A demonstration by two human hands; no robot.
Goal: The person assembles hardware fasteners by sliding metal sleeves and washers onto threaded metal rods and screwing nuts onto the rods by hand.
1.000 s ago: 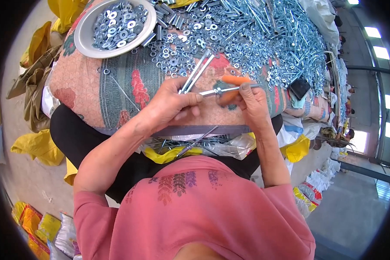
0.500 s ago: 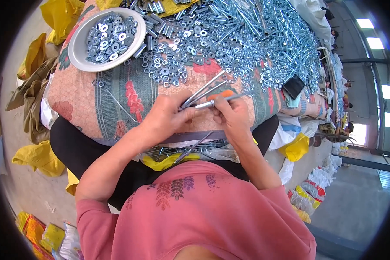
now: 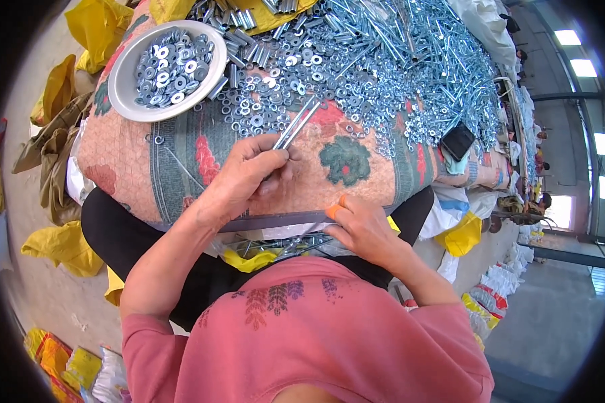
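Observation:
My left hand point(image 3: 254, 168) is closed around a few long, thin silver bolts point(image 3: 298, 126). Their shanks stick out past the thumb and point away from me, above the flowered cloth point(image 3: 296, 195). My right hand point(image 3: 366, 227) hovers at the near edge of the cloth, above the lap. Orange bands point(image 3: 334, 210) cover its fingertips, the thumb stands apart from the bent fingers, and nothing shows between them. Below the edge, several long bolts point(image 3: 302, 243) lie in a gap beside a yellow bag point(image 3: 249, 260). Beyond my hands spread loose washers and nuts point(image 3: 275, 101).
A white bowl point(image 3: 117, 91) of flat washers stands at far left. Metal sleeves point(image 3: 245, 50) lie beside it, and a heap of long bolts point(image 3: 444, 67) fills the far right. A dark phone point(image 3: 458, 140) rests at the right edge. Yellow sacks point(image 3: 60, 247) lie on the floor.
My right hand has drawn away from the left, down toward the near edge, and no longer holds a bolt. My left hand has shifted slightly left, still gripping bolts.

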